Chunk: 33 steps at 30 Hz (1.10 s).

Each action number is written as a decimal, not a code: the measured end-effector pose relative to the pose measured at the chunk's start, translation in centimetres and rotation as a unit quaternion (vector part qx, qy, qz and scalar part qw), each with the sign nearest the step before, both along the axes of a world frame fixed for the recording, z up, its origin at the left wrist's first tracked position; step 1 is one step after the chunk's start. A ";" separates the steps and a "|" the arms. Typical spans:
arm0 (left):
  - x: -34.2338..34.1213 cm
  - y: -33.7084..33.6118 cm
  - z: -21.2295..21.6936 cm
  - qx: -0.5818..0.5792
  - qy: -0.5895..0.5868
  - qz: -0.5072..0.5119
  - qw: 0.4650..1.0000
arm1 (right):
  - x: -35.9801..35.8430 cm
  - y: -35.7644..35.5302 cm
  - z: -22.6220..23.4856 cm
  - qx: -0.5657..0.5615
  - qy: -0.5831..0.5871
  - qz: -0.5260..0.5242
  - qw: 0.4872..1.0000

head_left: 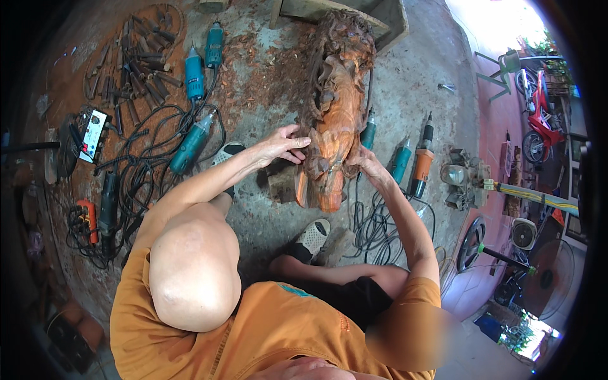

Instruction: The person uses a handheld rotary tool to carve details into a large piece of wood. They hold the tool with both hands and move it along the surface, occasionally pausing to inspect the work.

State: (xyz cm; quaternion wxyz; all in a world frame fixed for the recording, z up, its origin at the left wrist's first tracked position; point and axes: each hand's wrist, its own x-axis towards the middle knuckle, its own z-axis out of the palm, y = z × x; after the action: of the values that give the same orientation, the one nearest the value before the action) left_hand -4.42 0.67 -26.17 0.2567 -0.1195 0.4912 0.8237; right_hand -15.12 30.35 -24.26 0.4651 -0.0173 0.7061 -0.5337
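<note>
Seen from the head camera, a person in an orange shirt sits low on a dusty concrete floor (418,82) with both arms stretched toward a large reddish-brown wooden carving (332,120), an elongated, deeply cut figure that lies lengthwise from near to far in the middle of the scene. The left hand (285,145) rests on the carving's left flank with fingers spread and lightly curled, touching the wood rather than clamping it. The right hand (372,168) is pressed against the carving's lower right side; its fingers are partly hidden behind the wood, so I cannot tell whether they close around an edge or only steady it. Neither hand holds a tool. The carving looks far along: its relief is dense with curls and hollows, and the near end shows smooth orange surfaces, while reddish sawdust and chips (253,63) lie spread to the far left; finer finishing may remain. Left of the carving lie three teal handheld rotary grinders (193,142) among tangled black cables, and farther left a heap of dark chisels (136,60). Just right of the carving lie more grinders, one orange-bodied (421,164).
</note>
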 end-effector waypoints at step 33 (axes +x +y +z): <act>0.1 -0.9 -1.2 -0.048 0.011 -0.001 0.999 | -0.1 0.4 -0.5 -0.008 0.006 0.004 1.000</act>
State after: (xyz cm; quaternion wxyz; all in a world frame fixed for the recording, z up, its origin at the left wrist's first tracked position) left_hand -4.32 -0.26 -27.39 0.2457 -0.1220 0.5335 0.8001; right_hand -15.27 30.70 -24.75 0.4629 -0.0273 0.7044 -0.5374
